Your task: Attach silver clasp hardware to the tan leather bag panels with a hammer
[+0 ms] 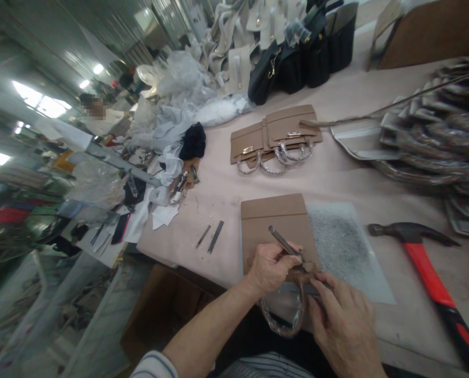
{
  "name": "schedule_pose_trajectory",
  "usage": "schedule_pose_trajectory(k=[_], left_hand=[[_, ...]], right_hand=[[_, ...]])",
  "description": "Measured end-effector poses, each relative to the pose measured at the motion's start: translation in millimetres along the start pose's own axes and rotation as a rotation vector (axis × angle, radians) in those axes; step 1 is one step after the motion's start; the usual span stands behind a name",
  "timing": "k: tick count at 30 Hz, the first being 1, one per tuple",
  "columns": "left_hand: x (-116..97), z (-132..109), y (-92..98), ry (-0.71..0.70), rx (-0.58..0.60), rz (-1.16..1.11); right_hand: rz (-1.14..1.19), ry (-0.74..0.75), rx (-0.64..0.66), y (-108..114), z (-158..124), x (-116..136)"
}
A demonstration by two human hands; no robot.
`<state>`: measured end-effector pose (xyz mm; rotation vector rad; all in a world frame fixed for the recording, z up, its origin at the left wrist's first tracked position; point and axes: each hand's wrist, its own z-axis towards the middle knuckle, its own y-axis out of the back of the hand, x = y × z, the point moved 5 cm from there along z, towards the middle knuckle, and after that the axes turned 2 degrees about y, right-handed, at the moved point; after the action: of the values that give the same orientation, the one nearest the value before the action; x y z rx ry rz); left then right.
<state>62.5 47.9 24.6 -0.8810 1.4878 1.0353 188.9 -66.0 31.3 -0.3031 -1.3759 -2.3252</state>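
My left hand (271, 268) gripped a metal rod (282, 239) over a brown panel (273, 228); my right hand (346, 320) lay at its edge, grip indeterminable.

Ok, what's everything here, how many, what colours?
Panel: one, tan, centre
Handle: one, brown, panel's edge
Rod: one, grey, above panel
Board: one, pale grey, beneath panel
Hammer: one, red and black, right
Thin tools: two, grey, left
Other panels: several, tan, behind
Stacked pieces: many, brown, far right
Bags: several, black and cream, back
Cloth: one, dark, left
Plastic heap: one, whitish, back
Person: one, pale top, left
Table: one, pinkish, underneath
Far clutter: too blurred to count
Left hand: one, bare, on rod
Right hand: one, bare, at panel's edge
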Motion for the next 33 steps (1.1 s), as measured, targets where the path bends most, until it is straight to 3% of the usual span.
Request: schedule_pose_trajectory(k=[9, 14, 18, 22, 24, 26, 29, 33], left_hand=[[-3.0, 0.7, 0.5, -0.009, -0.009, 0.042], [-1.9, 1.2, 0.1, 0.038, -0.003, 0.021], [2.4, -2.1, -0.9, 0.1, -0.029, -0.014], [5.4, -14.0, -3.9, 0.193, -0.023, -0.075], [4.9, -21.4, -5.4, 0.224, -0.007, -0.107], [3.2, -27.6, -5.6, 0.234, -0.001, -0.122], [2.9, -33.7, -5.7, 0.283, 0.007, -0.155], [2.0, -36.5, -8.0, 0.34, 0.014, -0.255]], right_hand=[[0.019, 0.003, -0.016, 1.7, -3.6, -0.4], [0.057, -0.106, -0.031, 5.5, -5.9, -0.3], [0.182, -0.396, -0.01, 6.1, -15.7, -2.1], [0.609, -1.016, 0.033, -6.3, -49.4, -5.8], [0.895, -1.31, -0.008, -14.5, -64.7, -2.5], [1.182, -1.483, -0.051, -21.9, -69.1, 1.6], [1.395, -1.496, -0.025, -26.4, -59.4, 0.0], [1.385, -1.371, 0.13, -25.9, -43.9, -4.2]])
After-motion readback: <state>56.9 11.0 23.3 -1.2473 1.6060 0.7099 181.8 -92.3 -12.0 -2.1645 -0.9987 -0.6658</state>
